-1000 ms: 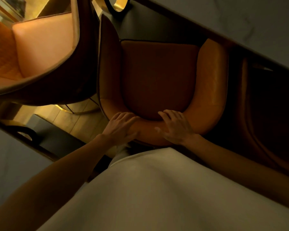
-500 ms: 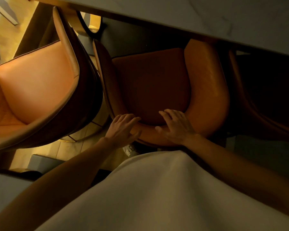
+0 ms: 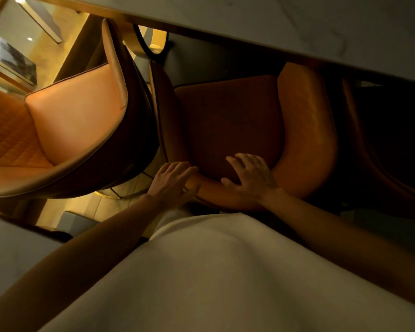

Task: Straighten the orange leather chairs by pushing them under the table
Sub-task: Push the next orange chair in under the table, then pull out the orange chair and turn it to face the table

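1. Head view, hands: left hand point(image 3: 170, 180) found laid flat, fingers spread, on the curved back rim of the middle chair point(image 3: 228, 125); right hand point(image 3: 252, 176) likewise splayed on the same rim, thumb hooked over the near side, fingers reaching onto the seat pad. Neither closed around anything; both pressed palm-down.

2. Head view, task item: middle chair noted directly ahead, front of seat tucked beneath the edge of the pale marble worktop point(image 3: 297, 27), right arm of the chair running under that edge. Back rim close against the white garment point(image 3: 213, 271) of the person.

3. Head view, neighbours: left chair point(image 3: 65, 121) recorded brightly lit, angled away, standing clear of the worktop edge and close beside the middle chair; contact could not be told. Right chair point(image 3: 381, 140) seen only as a dark shape in shadow, just beside the middle one; depth under the worktop not determinable.

4. Head view, progress: judged partway. Middle chair appeared mostly pushed in, perhaps needing a final nudge. Left chair judged not yet straightened. Right chair left unassessed owing to darkness.
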